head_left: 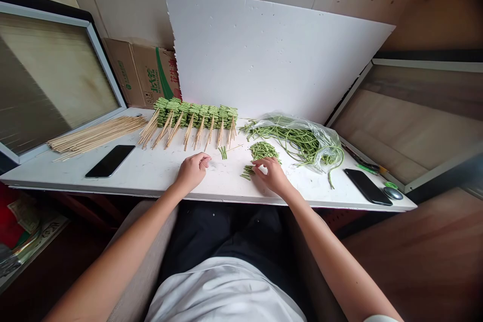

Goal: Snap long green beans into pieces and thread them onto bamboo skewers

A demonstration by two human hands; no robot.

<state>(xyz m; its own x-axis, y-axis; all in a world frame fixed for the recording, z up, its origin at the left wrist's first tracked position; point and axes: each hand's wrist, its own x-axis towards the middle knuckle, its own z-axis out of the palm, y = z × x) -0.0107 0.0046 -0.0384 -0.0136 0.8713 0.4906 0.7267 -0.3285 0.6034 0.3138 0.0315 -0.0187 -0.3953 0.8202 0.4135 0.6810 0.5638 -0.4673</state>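
Note:
My left hand [193,172] is over the table's front half, fingers curled and thumb against them; whatever they may hold is hidden. Just beyond it, a thin skewer [236,148] lies with a few cut green bean pieces [223,152] on or against it. My right hand [272,176] rests at a small row of cut bean pieces [247,172], its thumb and forefinger slightly apart beside them. Behind that hand is a heap of more cut beans [264,150]. Finished-looking bean skewers [199,116] are stacked in a line at the back, sticks pointing toward me.
Bare skewers [98,133] lie at left, near a phone [110,161]. Long beans [298,138] spill from a clear plastic bag [328,138] at right. Beyond are another phone [368,186] and a dark round object [393,193]. A white board [271,55] and carton [141,70] stand behind.

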